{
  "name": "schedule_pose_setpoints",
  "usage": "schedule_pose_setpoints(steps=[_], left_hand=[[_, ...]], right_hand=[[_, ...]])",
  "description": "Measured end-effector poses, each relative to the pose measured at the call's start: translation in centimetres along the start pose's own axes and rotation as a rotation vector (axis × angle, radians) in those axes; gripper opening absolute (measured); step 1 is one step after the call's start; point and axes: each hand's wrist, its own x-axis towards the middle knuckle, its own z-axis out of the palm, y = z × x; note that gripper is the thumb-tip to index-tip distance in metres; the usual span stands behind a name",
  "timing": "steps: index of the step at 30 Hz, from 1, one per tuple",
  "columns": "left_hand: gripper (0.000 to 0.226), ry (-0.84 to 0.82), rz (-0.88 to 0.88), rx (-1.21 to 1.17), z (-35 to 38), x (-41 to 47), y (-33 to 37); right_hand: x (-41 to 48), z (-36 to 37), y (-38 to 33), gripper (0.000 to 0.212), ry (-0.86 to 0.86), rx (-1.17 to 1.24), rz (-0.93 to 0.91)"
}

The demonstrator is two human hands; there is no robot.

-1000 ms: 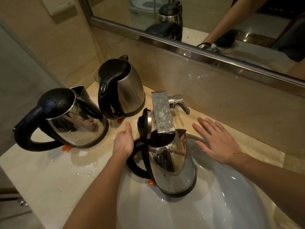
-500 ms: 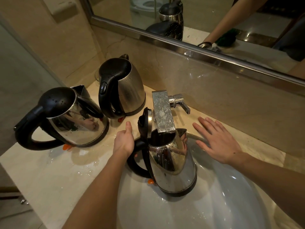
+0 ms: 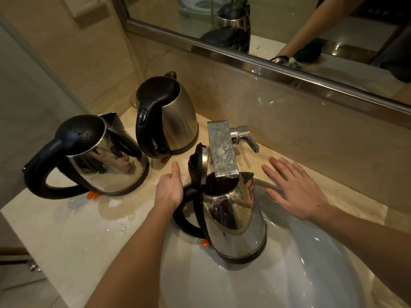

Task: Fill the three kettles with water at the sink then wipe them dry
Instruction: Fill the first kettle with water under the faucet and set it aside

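Note:
A steel kettle (image 3: 235, 221) with a black handle stands in the white sink (image 3: 311, 274), its lid flipped up and its mouth right under the flat chrome tap spout (image 3: 222, 150). My left hand (image 3: 170, 187) grips the top of its handle. My right hand (image 3: 295, 190) lies flat, fingers spread, on the counter just right of the tap. Two more steel kettles stand on the counter with lids down: one at the left (image 3: 104, 161), one behind it near the wall (image 3: 175, 116). I cannot tell whether water is running.
The beige stone counter (image 3: 66, 230) is wet with puddles left of the sink. The tap's lever handle (image 3: 244, 136) sticks out to the right. A mirror (image 3: 278, 30) runs along the back wall and shows a dark green cloth. A cabinet edge is at the lower left.

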Motion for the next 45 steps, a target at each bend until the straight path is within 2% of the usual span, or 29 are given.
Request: schedule_pose_setpoints(steps=[23,26,31,45], left_hand=[[0.048,0.005,0.023,-0.025,0.1,-0.3,0.2],[0.05,0.012,0.021,-0.022,0.2,0.0,0.0],[0.065,0.01,0.021,-0.008,0.3,0.7,-0.7],[0.062,0.016,0.041,-0.005,0.3,0.6,-0.5]], right_hand=[[0.0,-0.1,0.0,0.07,0.005,0.007,-0.002],[0.0,0.0,0.0,0.069,-0.001,-0.003,-0.003],[0.0,0.0,0.0,0.07,0.007,0.001,-0.002],[0.0,-0.1,0.0,0.069,0.009,0.006,-0.012]])
